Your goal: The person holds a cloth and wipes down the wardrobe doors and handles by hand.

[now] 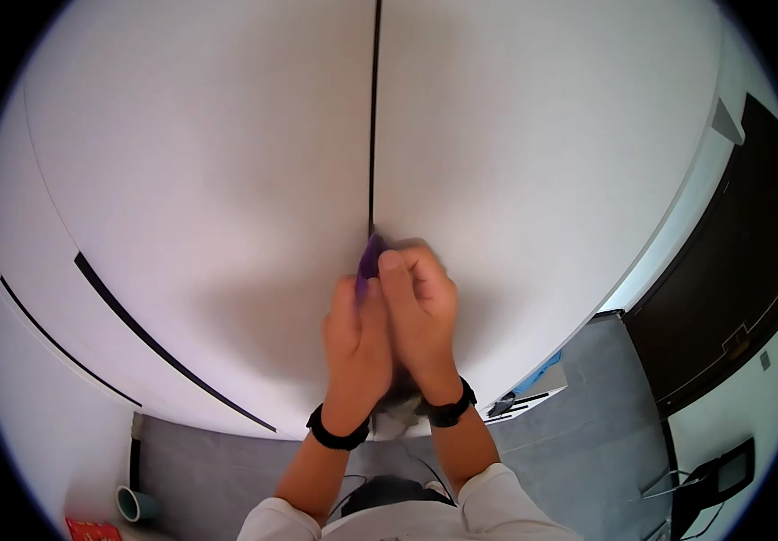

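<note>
Both hands meet in front of a tall white cabinet front (227, 135), at the dark vertical gap (375, 117) between its two doors. A small purple piece that looks like folded cloth (370, 258) is pinched there, its upper tip touching or very near the gap. My left hand (356, 338) grips its lower end with closed fingers. Just to the right and a little higher, my right hand (427, 311) is closed, thumb and fingers pressed on the purple piece's upper part. Fingers cover much of it, so its full shape is hidden.
Dark slot handles (168, 338) run down the cabinet's left side. A dark door (713, 261) stands at the far right. On the grey floor (578, 433) are a low white unit with a blue item (540, 371) and a green bucket (137, 505).
</note>
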Demonstrator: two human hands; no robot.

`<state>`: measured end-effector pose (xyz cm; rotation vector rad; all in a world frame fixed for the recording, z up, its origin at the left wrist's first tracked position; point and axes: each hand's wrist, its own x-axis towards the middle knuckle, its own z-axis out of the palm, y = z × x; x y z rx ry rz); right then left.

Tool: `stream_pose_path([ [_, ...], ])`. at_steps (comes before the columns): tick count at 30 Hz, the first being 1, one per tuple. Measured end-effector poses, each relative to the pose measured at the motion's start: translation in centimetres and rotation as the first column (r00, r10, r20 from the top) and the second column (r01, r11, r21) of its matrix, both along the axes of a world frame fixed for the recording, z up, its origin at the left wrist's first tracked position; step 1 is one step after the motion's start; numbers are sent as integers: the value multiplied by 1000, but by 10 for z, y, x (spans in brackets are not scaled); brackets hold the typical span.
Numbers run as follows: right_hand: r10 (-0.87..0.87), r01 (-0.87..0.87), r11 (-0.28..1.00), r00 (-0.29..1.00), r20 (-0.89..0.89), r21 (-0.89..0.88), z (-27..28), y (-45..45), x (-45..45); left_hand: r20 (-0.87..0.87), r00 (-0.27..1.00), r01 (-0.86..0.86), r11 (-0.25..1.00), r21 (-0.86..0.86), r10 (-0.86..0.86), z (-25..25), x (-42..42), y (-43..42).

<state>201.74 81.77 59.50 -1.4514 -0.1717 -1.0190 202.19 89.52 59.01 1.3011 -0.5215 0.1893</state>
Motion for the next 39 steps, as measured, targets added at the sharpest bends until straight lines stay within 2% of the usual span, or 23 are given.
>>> stream_pose_path([
  [2,-34,34,998,999,17,-47,-5,-1,4,133,990,-39,999,9,38,-2,3,-1],
  [5,-85,86,996,995,44,-34,-1,3,6,120,991,-66,995,69,58,-7,8,0],
  [10,-189,191,974,982,30,-119,-3,0,7,93,995,-48,996,73,41,-2,10,2],
  [15,-133,133,986,991,14,-103,-1,-3,7,92,995,-34,996,84,26,-2,9,4],
  [17,-130,134,982,991,40,-132,1,-2,4,7,999,38,997,64,-38,-3,10,5],
  [19,-71,68,995,997,-33,-74,8,2,-4,-2,997,74,997,30,-74,-10,17,6],
  [23,-133,134,986,991,17,-100,1,3,0,-25,993,120,992,34,-120,-8,16,10],
  [27,-209,216,972,975,77,-97,-7,8,1,19,996,86,990,111,-88,-2,12,15],
  [31,-294,309,943,947,129,-124,-10,10,6,78,992,91,989,118,-100,-2,14,16],
  [33,-252,264,958,962,106,-111,-11,7,7,121,990,67,992,104,-79,-3,14,14],
  [35,-218,225,970,973,83,-93,-12,4,8,109,988,84,976,199,-107,-2,17,18],
  [36,-203,212,971,976,83,-114,-13,2,9,110,988,90,977,194,-112,2,19,20],
  [38,-198,207,969,977,78,-138,-10,-2,5,51,998,17,920,390,-40,12,23,27],
  [39,-200,205,965,979,48,-162,-6,-4,2,46,998,24,921,388,-45,11,27,28],
])
